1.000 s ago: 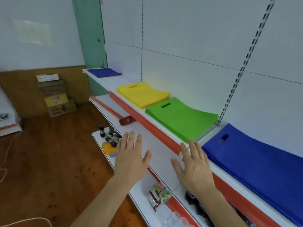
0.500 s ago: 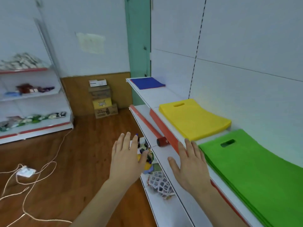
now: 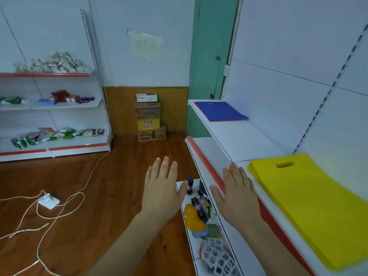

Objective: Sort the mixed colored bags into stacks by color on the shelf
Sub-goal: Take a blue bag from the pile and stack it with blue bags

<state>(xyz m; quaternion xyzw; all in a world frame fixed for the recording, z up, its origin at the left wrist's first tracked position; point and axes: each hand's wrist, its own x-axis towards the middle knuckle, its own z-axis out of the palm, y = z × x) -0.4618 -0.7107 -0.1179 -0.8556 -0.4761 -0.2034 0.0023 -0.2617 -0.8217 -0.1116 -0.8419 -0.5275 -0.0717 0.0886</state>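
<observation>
I am looking at pale walls [image 3: 119, 26], a wooden floor [image 3: 99, 196], a green door [image 3: 211, 46], and cardboard boxes [image 3: 149, 120] standing against the brown wainscot [image 3: 119, 108].

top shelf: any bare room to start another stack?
Yes: bare white shelf between the blue bags at the far end and the yellow stack. Crowded: the lowest shelf, with bottles and packets.

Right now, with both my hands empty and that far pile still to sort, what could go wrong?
Both the left hand and right hand are open and hold nothing.

1. The far blue pile shows a red edge underneath, so grabbing it whole would likely carry mixed colours.

2. The loose cable loops across the floor near your path; it could trip you.

3. The yellow stack lies close to the shelf's front edge; a brushing arm might slide bags off.
</observation>
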